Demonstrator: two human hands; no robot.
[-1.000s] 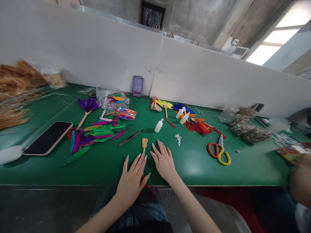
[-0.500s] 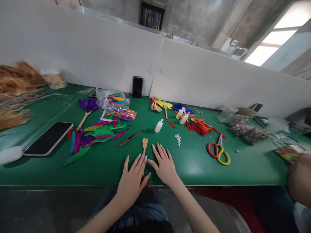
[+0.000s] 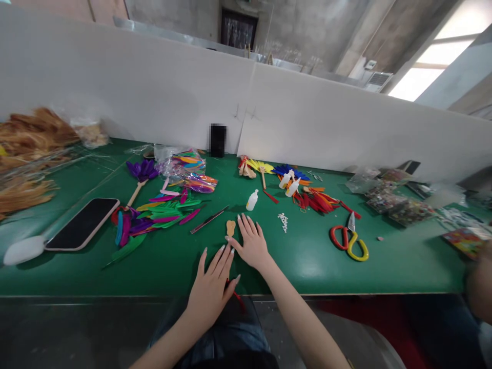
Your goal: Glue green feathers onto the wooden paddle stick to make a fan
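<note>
Partly under left hand [image 3: 210, 288] | wooden paddle [image 3: 230, 227] | right hand [image 3: 253, 247] at neck

A green table [image 3: 315, 271] stretches from side to side. Toward its left end lie brown fibres [image 3: 38, 133], a dark-screened phone [image 3: 84, 224] with a white object [image 3: 23, 250] touching its near end, a purple feather fan [image 3: 142, 170] and loose coloured feathers [image 3: 161, 218]; a clear bag of feathers [image 3: 188, 163] sits behind them. Near the middle are a slim tool [image 3: 209, 219], a pale wooden piece [image 3: 230, 227] and a small white bottle [image 3: 252, 200], standing upright. Farther right lie white beads [image 3: 283, 222], red and orange feathers [image 3: 321, 200], scissors [image 3: 351, 222] with one red and one yellow handle, and bead-filled bags [image 3: 409, 211].
</note>
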